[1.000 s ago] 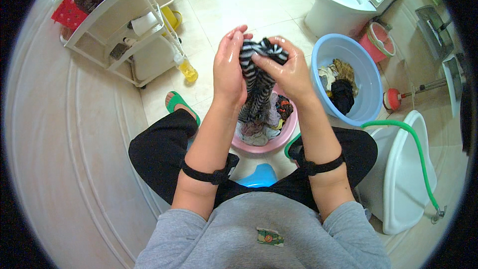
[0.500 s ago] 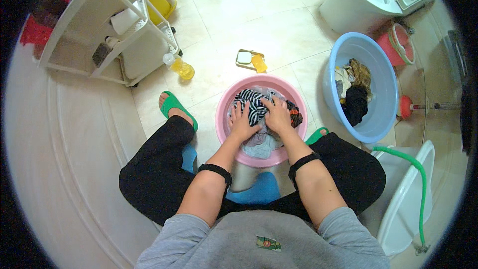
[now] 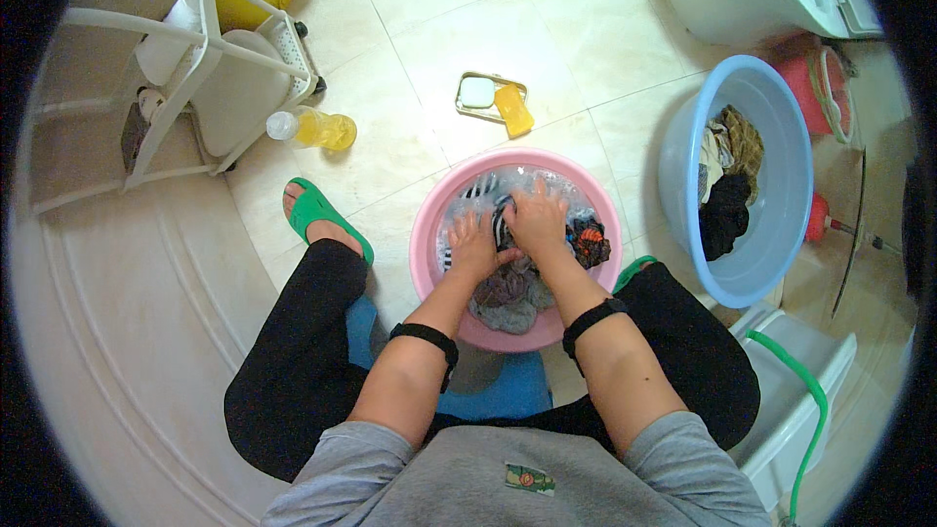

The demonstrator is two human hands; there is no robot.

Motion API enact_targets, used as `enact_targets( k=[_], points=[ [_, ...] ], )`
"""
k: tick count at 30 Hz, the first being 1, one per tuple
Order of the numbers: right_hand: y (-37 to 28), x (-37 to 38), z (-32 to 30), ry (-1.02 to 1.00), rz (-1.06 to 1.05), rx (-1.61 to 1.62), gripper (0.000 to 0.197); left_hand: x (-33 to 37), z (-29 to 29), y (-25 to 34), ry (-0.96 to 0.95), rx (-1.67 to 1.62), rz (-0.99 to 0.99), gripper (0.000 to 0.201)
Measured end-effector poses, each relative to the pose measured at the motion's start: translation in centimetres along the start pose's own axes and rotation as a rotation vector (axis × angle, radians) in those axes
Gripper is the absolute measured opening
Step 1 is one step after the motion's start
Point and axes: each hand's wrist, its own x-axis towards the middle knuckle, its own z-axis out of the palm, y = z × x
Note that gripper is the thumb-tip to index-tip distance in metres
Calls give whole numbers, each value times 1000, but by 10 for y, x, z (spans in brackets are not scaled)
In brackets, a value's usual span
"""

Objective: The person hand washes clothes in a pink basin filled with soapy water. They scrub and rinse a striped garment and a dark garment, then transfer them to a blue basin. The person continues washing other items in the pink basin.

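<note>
Have left hand and right hand both down in pink basin, side by side around its middle, left slightly closer to near rim. Fingers spread on both, thumbs angled inward toward each other. Reads as open, pressed down on wet laundry; can't tell fingertip contact under the suds.

Striped cloth, black and white, mostly sunk in foamy water: one fold between the hands, more showing toward far rim and along left rim. Grey cloth bunched at near rim, below both hands. Dark cloth with orange patches up against right rim, just beside right hand.

On floor past far rim: small dish with pale bar in it, plus yellow block lying across right edge of dish. Off past left rim, well apart: clear bottle with yellow liquid, tipped on its side.

Past right rim: larger blue basin, holding black cloth toward near edge, cream cloth toward left edge, brown cloth toward far edge.
</note>
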Motion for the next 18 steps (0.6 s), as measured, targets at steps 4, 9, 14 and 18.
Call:
enact_targets(
  k=[4, 9, 14, 18],
  points=[
    [-2, 10, 9, -116, 0, -49, 27, 7, -1, -7, -55, 11, 47, 105],
    [-1, 18, 9, -160, 22, 54, 32, 7, -9, -13, -46, -94, 85, 83],
    [9, 14, -23, -13, -102, 72, 41, -5, -20, -12, 315, -16, 221, 63],
    [18, 4, -64, -222, 16, 192, 46, -28, -23, -19, 440, -184, 237, 46]
  ],
)
